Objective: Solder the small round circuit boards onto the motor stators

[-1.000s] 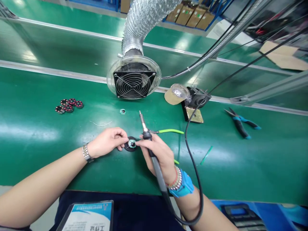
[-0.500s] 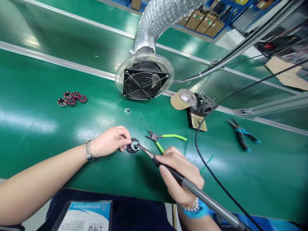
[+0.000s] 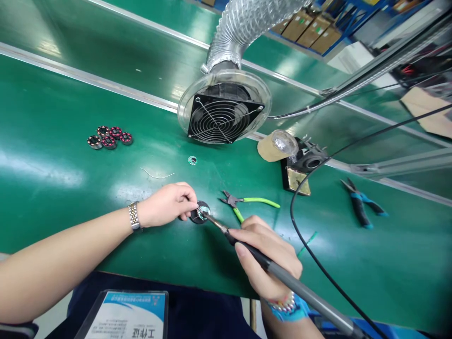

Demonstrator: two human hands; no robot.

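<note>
Gripping a soldering iron (image 3: 282, 273) pen-style in my R hand (image 3: 264, 263), fingers closed round the grip, tip angled down to a small round circuit board (image 3: 202, 212) seated in a black disc (image 3: 195, 217). Can't tell if tip touches board or sits just above. L hand (image 3: 165, 205) half closed, fingertips (image 3: 193, 205) pinching the disc's edge, holding it flat on the green bench mat (image 3: 70, 99), right between my hands.

Nearby: green-handled side cutters (image 3: 243, 201) just beyond R hand, blue-handled pliers (image 3: 360, 209) well off to the R. Loose round board (image 3: 192, 160) and thin wire (image 3: 153, 176) above L hand, stack of round parts w/ red marks (image 3: 109, 137) further L. Iron stand (image 3: 303, 162) beside a fume extractor fan (image 3: 224, 113) w/ silver duct (image 3: 247, 33). Watch (image 3: 134, 216) on L wrist, blue strap (image 3: 291, 308) on R.
</note>
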